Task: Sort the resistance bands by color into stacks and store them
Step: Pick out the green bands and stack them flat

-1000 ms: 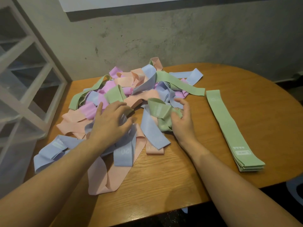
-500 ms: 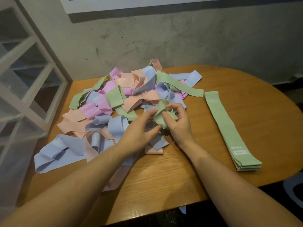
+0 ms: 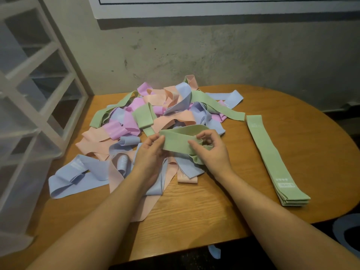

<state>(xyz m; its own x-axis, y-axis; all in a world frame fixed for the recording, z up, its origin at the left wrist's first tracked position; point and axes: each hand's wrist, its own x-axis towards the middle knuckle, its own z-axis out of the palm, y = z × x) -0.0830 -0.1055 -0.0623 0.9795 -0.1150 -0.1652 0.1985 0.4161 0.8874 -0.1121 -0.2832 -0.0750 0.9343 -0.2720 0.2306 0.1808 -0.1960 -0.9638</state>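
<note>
Two bare forearms reach forward over a rounded wooden surface (image 3: 194, 217). The left hand (image 3: 150, 154) and the right hand (image 3: 213, 152) hold one green band (image 3: 180, 142) between them, lifted just above the near edge of a jumbled pile. The left thumb and fingers pinch its left end; the right fingertips (image 3: 194, 142) pinch it further along, with the rest of the loop trailing down under the right palm. Both hands are closed on this band, and it looks partly flattened, not yet straight.

Well to the right of the right hand lies the one finished piece of sorting: a neat green stack (image 3: 272, 158) of flattened bands, laid lengthwise on the surface. The layers are visible at its near end, though the exact count is hard to tell from this angle.

Beyond and to the left of the hands sits the unsorted pile (image 3: 152, 121), mixing green, pink, peach and pale blue bands, looped and twisted over one another. Several more green bands show in it, including a long one beyond the right hand. No stacks of pink, peach or blue exist.

Far left of the left hand stands a white drawer unit (image 3: 29, 114), probably the storage place; nothing appears stored in it.

The task seems early: one colour is partly stacked, three colours are untouched, and storing is not yet begun.
</note>
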